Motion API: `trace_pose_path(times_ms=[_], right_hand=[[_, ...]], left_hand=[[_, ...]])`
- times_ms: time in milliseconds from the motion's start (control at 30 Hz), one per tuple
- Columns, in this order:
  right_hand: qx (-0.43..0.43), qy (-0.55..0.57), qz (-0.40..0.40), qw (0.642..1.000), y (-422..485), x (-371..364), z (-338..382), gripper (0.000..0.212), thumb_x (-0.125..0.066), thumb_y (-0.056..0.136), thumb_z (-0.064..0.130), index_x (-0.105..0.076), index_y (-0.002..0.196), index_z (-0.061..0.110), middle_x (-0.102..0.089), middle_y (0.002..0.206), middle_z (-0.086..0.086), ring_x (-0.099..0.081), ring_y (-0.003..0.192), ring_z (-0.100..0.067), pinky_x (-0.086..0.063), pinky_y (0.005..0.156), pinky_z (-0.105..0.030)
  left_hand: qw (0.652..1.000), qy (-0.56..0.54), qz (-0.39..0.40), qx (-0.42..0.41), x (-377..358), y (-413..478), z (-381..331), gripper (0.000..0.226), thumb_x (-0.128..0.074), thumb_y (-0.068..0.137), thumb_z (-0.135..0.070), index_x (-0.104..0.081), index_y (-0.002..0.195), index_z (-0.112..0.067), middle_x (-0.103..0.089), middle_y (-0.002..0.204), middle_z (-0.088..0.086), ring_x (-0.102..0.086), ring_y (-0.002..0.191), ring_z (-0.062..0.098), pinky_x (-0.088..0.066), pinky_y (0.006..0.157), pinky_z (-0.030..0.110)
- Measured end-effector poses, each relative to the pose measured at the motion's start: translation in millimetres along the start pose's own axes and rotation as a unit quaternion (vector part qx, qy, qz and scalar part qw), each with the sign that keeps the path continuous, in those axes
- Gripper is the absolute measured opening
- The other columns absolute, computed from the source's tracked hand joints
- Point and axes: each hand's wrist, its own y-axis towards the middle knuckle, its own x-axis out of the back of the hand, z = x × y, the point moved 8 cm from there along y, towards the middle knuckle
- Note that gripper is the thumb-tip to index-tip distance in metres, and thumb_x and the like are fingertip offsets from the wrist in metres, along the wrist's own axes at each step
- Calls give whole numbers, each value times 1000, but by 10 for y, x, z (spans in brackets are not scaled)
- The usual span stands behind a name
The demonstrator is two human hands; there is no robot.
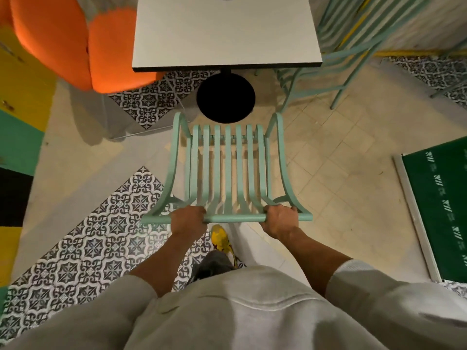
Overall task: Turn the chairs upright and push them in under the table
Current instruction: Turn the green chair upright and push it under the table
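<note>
While standing upright just short of the counter (227,34), green chair (227,168), top bar gripped by left hand (188,219) and right hand (279,219), fingers curled tight around it. Beside the counter, orange seat (75,41).

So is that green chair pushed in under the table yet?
Not yet. The chair stands upright, its seat short of the table edge, both hands gripping its top rail.

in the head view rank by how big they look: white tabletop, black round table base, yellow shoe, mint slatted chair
Largest to smallest as they appear:
1. white tabletop and mint slatted chair, too close to rank
2. black round table base
3. yellow shoe
</note>
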Motion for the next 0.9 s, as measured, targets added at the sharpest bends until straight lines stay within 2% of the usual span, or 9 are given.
trace_pose_path(times_ms=[133,300,500,633,900], right_hand=[[-6,-5,-12,1000,400,309,-14,33,-55,102,49,-71,121,27,-76,111,-1,-72,107,-28,-40,116,-52],[4,2,1,1000,818,613,-7,35,-57,101,51,-71,124,27,-75,117,-2,-70,114,-29,-38,120,-54],[26,-5,1,1000,1264,908,-19,36,-58,100,49,-71,125,25,-74,120,-4,-69,114,-30,-38,117,-54],[42,-17,-13,999,1523,1089,-60,34,-59,101,46,-70,124,23,-74,119,-4,-70,111,-29,-41,113,-51],[56,-5,-35,998,1882,1351,-85,42,-57,101,53,-70,125,21,-74,118,-7,-70,111,-31,-41,113,-51]], left_hand=[[1000,11,-8,-18,213,409,-10,33,-65,94,-42,-71,125,-32,-76,102,-3,-75,95,22,-59,86,37],[1000,8,-4,-21,447,838,-7,35,-65,96,-38,-69,130,-33,-75,106,-2,-74,97,23,-55,84,36],[1000,3,-13,18,729,1275,-7,26,-66,98,-34,-73,122,-33,-77,102,-1,-76,95,24,-57,85,36],[999,-17,-17,41,884,1495,-45,30,-69,97,-36,-72,127,-37,-77,111,-1,-76,100,24,-57,93,39],[998,4,-27,51,1097,1854,-46,32,-68,99,-38,-70,131,-36,-76,114,0,-75,103,25,-52,96,39]])
